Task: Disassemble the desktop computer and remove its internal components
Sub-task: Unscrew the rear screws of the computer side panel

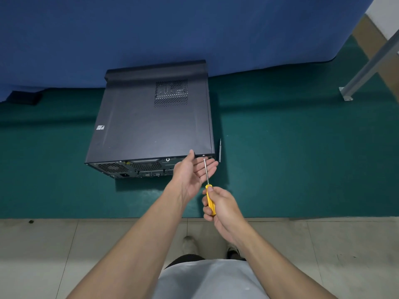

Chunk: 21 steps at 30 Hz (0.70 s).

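We find the case (151, 121) lying on its side on the green mat (280, 158), rear face towards us, which brings the rear screws within easy reach from above. Our right hand (222, 203) has its fingers curled round the yellow handle of the screwdriver (211, 203), thumb up near the top of the handle to steer it. The shaft runs up to a screw (203, 155) at the rear right corner, just under the edge of the side panel (138, 130). Our left hand (194, 173) holds nothing. It lies palm up beneath the shaft with the fingers (210, 167) straight and a little spread, probably to catch the screw when it drops, and the thumb tip rests at the panel's edge. A slim dark tool (220, 149) lies on the mat just beside the case's right side. The panel is on, so every internal part is hidden. The rear face is steeply foreshortened, and the left hand covers its right portion. We cannot tell whether the tip is seated in the screw head.
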Available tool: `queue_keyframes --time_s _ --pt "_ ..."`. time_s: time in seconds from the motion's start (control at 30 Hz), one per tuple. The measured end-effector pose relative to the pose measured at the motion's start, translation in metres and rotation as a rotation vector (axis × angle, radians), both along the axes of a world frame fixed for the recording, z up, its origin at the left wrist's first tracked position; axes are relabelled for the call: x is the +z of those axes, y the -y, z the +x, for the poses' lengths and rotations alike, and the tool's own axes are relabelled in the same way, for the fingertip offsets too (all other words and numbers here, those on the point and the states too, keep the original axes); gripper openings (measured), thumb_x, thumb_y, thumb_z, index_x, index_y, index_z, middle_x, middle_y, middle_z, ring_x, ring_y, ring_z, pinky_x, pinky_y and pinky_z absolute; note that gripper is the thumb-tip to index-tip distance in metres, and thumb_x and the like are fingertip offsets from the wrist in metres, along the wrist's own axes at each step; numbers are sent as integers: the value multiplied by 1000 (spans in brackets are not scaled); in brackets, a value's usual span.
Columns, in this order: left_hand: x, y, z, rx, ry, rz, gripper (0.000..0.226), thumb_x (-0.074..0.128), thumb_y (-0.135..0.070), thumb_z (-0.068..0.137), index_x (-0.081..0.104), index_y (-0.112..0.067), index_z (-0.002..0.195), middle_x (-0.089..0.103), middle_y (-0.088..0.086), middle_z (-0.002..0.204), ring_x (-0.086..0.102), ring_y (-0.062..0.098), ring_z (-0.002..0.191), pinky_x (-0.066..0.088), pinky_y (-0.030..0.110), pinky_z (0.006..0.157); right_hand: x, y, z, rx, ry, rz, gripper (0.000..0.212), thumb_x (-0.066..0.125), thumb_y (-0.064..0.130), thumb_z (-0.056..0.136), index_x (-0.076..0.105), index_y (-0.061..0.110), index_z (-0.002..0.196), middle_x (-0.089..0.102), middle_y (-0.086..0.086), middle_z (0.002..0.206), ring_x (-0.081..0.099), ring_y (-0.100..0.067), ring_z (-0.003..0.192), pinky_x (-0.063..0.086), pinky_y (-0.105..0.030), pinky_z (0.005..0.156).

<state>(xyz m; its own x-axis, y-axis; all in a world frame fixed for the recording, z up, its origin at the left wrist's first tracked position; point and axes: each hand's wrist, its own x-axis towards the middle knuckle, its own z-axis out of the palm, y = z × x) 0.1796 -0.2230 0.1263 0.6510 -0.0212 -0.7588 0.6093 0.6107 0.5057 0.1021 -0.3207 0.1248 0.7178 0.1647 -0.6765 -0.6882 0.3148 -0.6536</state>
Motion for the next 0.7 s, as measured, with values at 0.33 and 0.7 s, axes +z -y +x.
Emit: queue_keyframes --time_s 0.33,0.7 --pt "0 2 6 4 3 85 45 38 -28 105 57 12 101 71 28 88 73 34 80 61 36 65 1 -1 8 -72 -59 170 20 40 16 103 50 4 92 43 -4 61 31 -10 43 22 -22 41" --pt "4 2 6 -20 -10 116 44 38 -27 105 58 11 97 69 28 96 72 31 78 61 35 67 -9 -3 6 -128 -79 316 18 42 16 102 51 3 95 42 -4 61 28 -10 45 21 -22 40"
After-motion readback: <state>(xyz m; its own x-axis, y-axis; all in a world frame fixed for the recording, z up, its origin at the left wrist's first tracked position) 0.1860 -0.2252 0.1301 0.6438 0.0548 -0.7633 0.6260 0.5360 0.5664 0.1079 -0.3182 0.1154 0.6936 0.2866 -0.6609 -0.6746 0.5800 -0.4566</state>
